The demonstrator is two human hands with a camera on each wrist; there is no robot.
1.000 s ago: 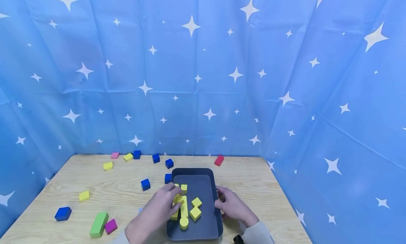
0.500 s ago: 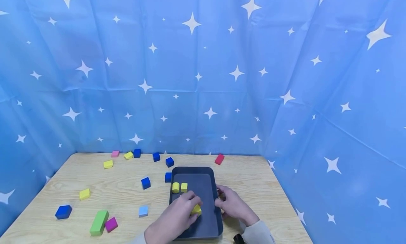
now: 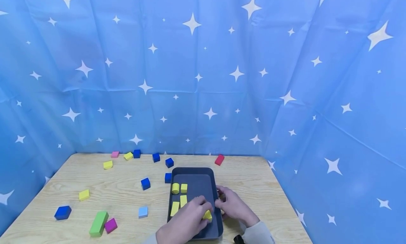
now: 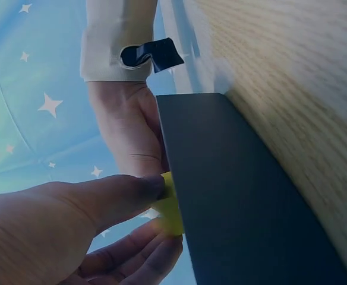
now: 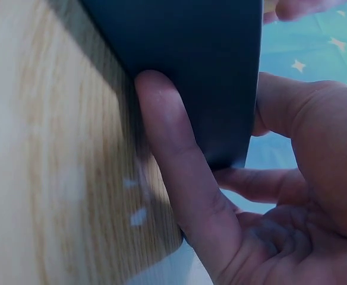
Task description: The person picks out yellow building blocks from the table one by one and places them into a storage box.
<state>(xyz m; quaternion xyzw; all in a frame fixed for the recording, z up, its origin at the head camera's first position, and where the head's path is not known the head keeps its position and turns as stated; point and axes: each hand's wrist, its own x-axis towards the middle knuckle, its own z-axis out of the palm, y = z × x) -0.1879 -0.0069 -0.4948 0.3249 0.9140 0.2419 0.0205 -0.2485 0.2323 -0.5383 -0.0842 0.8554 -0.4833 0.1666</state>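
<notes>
In the head view a dark grey tray (image 3: 200,183) stands near the table's front edge. My left hand (image 3: 188,217) reaches over it and pinches a yellow block (image 3: 207,216) by the right wall; the left wrist view shows the thumb and fingers on yellow blocks (image 4: 171,215) at the rim. Also in the tray are a yellow cylinder (image 3: 175,188), a yellow cube (image 3: 184,188) and two longer yellow blocks (image 3: 174,208), the rest hidden under the hand. My right hand (image 3: 235,207) grips the tray's right wall, thumb at the rim and fingers on the outer wall (image 5: 215,71).
On the wooden table (image 3: 253,180) several blocks lie left of and behind the tray: blue ones (image 3: 145,183), yellow ones (image 3: 84,195), a green block (image 3: 99,223), a purple cube (image 3: 111,225), a light blue block (image 3: 143,212). A red block (image 3: 219,160) lies at the back.
My left hand has moved right across the tray, from the yellow blocks at its left side to its right wall, with a yellow block in its fingers. The right hand stays on the tray.
</notes>
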